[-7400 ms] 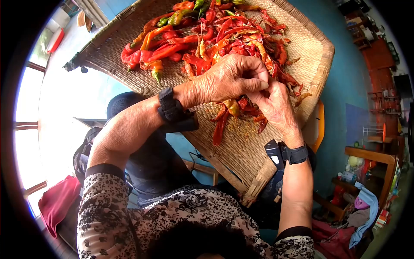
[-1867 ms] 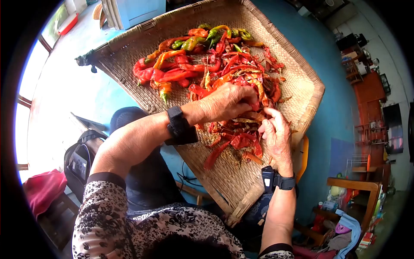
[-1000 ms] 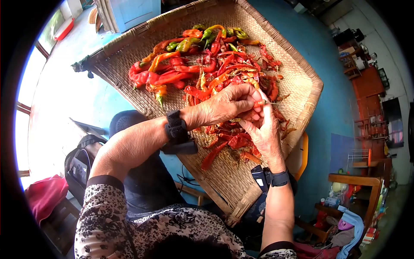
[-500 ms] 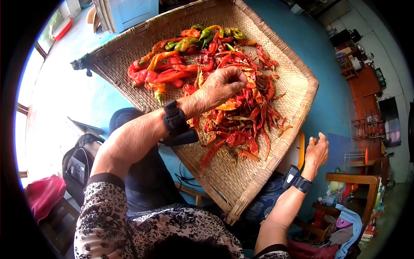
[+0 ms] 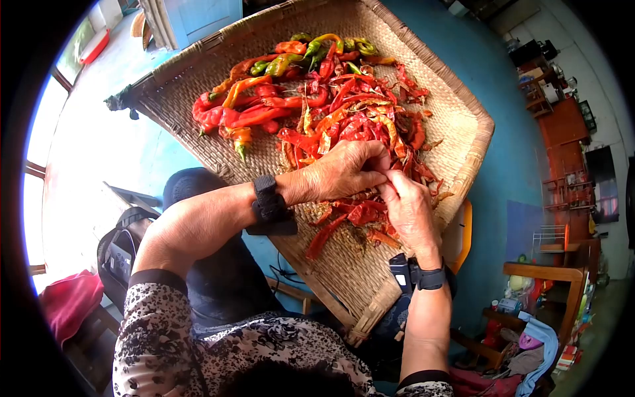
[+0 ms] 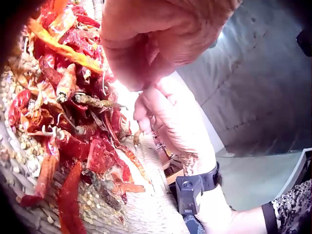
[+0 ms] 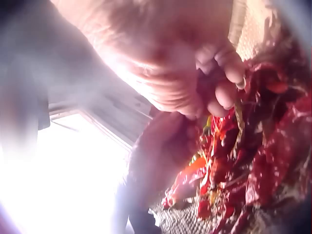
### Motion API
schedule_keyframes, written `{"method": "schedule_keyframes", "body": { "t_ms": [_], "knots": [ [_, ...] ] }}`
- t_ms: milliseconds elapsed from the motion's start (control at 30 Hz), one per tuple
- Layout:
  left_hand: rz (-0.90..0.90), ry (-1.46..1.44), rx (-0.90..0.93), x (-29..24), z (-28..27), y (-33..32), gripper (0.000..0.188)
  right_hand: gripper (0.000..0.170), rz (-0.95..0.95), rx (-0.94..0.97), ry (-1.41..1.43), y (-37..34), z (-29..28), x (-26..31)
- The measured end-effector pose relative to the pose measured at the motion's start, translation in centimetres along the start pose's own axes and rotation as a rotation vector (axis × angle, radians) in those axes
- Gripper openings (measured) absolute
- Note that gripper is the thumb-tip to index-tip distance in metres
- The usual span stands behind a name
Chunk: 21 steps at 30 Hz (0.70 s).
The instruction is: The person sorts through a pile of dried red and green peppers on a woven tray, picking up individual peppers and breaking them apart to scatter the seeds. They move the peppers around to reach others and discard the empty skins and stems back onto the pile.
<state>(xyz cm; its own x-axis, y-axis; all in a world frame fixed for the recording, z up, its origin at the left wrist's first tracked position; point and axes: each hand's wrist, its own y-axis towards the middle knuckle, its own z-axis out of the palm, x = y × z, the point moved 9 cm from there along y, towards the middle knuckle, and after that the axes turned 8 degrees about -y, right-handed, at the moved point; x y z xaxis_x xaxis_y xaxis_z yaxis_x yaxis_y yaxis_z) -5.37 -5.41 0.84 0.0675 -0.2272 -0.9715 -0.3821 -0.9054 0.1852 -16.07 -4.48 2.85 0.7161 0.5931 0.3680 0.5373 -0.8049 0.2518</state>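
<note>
Both hands meet over a woven tray [image 5: 460, 122] heaped with peppers. My left hand [image 5: 344, 171] comes in from the left, its fingers curled and its thumb against them in a pinch. Fingertip to fingertip with it, my right hand [image 5: 411, 210] pinches at the same spot. The chili pepper between them is almost wholly hidden by the fingers. Directly below lie dried red chili peppers [image 6: 100, 156], wrinkled, some with pale stems. Glossier, plumper red peppers [image 5: 254, 118] fill the tray's left side, with green ones [image 5: 281, 66] at the far side.
Loose yellow seeds [image 6: 90, 200] are scattered on the weave near the body. A yellow-orange edged seat [image 5: 468, 231] stands by the tray's right side. At lower right is a wooden chair [image 5: 542, 270] with cloths; a dark bag [image 5: 122, 255] sits at left.
Half a second ago the right hand was out past the tray's right edge. It has come back to the left hand, which has lowered toward the near part of the pile.
</note>
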Motion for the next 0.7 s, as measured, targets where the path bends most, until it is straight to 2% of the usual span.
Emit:
{"method": "schedule_keyframes", "body": {
  "t_ms": [67,100,133,167,200,233,267,300,367,433,467,533,567,600,700],
  "knots": [
    [0.083,0.098,0.003,-1.0,-0.2,-0.2,0.017,0.014,0.051,-0.074,-0.028,-0.5,-1.5,-1.6],
    [0.082,0.097,0.002,-0.9,-0.3,-0.2,0.017,0.014,0.216,-0.082,-0.071,-1.0,-3.1,-2.7],
    [0.152,0.251,0.038,-1.1,0.2,-0.2,0.019,0.015,0.144,-0.281,-0.128,-1.6,-5.4,-3.6],
    [0.223,0.404,0.074,-1.2,0.9,-0.4,0.021,0.017,0.307,-0.265,-0.178,-2.5,-6.7,-6.1],
    [0.297,0.427,0.166,-0.9,1.9,-1.1,0.026,0.018,0.326,-0.416,-0.208,-3.9,-8.4,-8.2],
    [0.301,0.425,0.164,-0.9,2.1,-1.5,0.026,0.020,0.494,-0.435,-0.303,-5.5,-9.7,-10.6],
    [0.307,0.468,0.277,-0.7,3.5,-2.1,0.028,0.021,0.417,-0.543,-0.483,-6.7,-11.3,-11.0],
    [0.311,0.509,0.391,-0.4,4.9,-2.9,0.030,0.030,0.738,-0.375,-0.676,-8.5,-11.8,-14.5],
    [0.289,0.580,0.452,0.8,6.2,-3.7,0.035,0.041,0.731,-0.406,-1.000,-9.3,-12.9,-14.0],
    [0.276,0.781,0.577,1.1,7.5,-4.5,0.043,0.047,0.610,-0.384,-0.841,-7.2,-11.9,-12.3],
    [0.290,0.774,0.639,1.4,8.2,-4.7,0.045,0.046,0.379,-0.388,-0.761,-5.3,-10.5,-10.6],
    [0.330,0.731,0.669,0.8,9.4,-5.1,0.043,0.045,0.124,-0.198,-0.534,-2.1,-6.1,-10.1],
    [0.373,0.685,0.696,0.4,10.0,-5.5,0.041,0.047,0.112,-0.099,-0.442,-0.8,-3.5,-11.0],
    [0.457,0.505,0.677,1.0,10.4,-6.0,0.040,0.046,0.157,-0.008,-0.480,0.3,-2.2,-11.1],
    [0.517,0.624,0.687,1.5,11.3,-6.3,0.042,0.046,0.289,0.260,-0.513,1.5,1.1,-11.3]
  ]
}}
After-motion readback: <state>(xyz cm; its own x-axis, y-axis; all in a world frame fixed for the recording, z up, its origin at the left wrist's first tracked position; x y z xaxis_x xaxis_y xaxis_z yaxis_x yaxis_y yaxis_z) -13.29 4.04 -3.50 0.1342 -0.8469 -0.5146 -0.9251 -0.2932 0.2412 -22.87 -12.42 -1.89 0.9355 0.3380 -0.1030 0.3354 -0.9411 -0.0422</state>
